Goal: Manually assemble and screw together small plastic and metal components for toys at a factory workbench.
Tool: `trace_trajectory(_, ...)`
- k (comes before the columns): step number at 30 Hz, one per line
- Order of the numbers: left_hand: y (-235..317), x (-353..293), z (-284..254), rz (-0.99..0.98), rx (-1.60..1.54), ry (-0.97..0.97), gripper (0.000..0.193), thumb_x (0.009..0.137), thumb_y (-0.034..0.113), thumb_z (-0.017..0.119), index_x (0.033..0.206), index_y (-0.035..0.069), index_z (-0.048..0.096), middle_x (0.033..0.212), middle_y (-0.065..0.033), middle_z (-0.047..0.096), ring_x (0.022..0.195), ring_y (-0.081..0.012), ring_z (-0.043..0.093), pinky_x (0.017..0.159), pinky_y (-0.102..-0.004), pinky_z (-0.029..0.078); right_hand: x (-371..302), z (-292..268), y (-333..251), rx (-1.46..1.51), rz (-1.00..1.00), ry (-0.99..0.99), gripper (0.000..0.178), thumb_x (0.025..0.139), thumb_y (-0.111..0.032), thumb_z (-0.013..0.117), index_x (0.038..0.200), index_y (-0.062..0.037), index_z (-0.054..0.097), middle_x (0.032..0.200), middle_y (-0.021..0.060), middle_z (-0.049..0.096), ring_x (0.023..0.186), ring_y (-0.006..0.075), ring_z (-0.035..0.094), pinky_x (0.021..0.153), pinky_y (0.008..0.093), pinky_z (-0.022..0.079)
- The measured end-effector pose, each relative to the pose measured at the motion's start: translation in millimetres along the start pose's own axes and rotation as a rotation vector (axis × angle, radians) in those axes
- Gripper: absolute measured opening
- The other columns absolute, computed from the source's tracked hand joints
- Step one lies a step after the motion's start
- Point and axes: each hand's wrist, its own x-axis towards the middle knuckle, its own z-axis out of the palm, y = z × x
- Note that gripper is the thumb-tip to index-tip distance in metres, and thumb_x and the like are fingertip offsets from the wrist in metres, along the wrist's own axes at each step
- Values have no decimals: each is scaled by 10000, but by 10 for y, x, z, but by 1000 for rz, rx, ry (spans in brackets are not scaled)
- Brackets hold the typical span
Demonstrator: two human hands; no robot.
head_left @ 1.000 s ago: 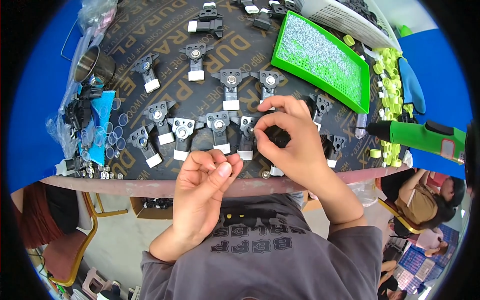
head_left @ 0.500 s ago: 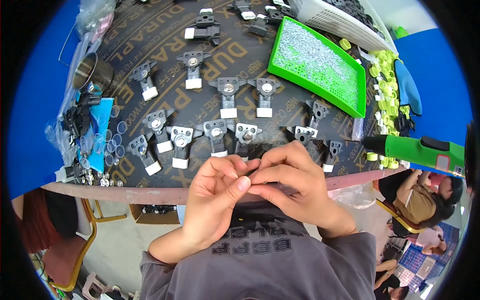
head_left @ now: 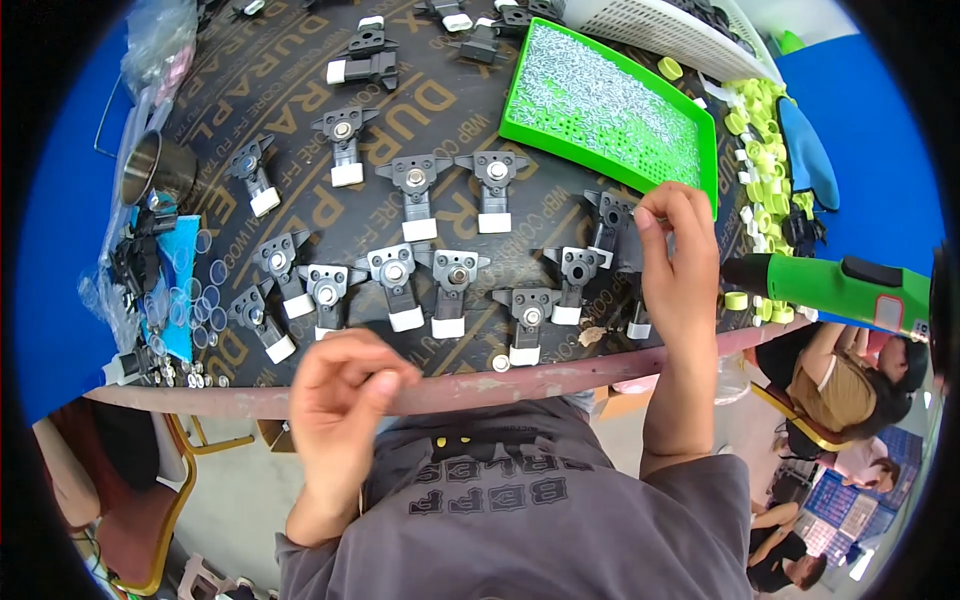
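1. While the right hand (head_left: pixel 683 255) hung over the parts with thumb and fingertips bent close together, whether it pinched anything could not be told.
2. Just left of those fingertips lay a black bracket (head_left: pixel 609 227), its long axis running toward the person; the right hand was far nearer to it than the left hand (head_left: pixel 340 412).
3. Below the right fingers, a white-ended bracket (head_left: pixel 639 326) lay partly hidden.
4. The left hand, blurred and curled, was by the table's front edge (head_left: pixel 570 373); its hold could not be told either.
5. Tabletop (head_left: pixel 550 213) showed left of the first bracket; a green tray (head_left: pixel 565 155) bounded the far side, a green drill (head_left: pixel 840 285) the right.
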Motion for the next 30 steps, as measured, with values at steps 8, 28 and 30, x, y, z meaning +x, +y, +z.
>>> trace_trajectory(8, 74, -71, -149, -207, -363, 67, 178, 901, -3, 636, 1052, 41, 554, 1026, -64, 572, 900, -183, 644, 847, -346, 574, 46, 1, 33, 56, 145, -179, 67, 871, -45, 652, 927, -34, 616, 933, 93, 563, 756, 205, 543, 681, 314, 462)
trace_trajectory(28, -212, 63, 581, -337, -388, -329, 260, 851, -118, 627, 1044, 41, 554, 1212, -72, 496, 1210, -185, 514, 1001, -305, 447, -618, -92, -369, 788, -51, -548, 191, 689, -74, 835, 860, -72, 750, 887, 30, 619, 830, 165, 553, 703, 291, 433)
trace_trajectory(30, -233, 75, 617, -346, -321, -363, 270, 856, -123, 618, 1062, 40, 555, 1217, -75, 494, 1215, -180, 509, 1015, -311, 439, -666, -122, -313, 835, 43, -565, 175, 708, -58, 824, 865, -66, 748, 894, 30, 618, 847, 167, 550, 716, 294, 427)
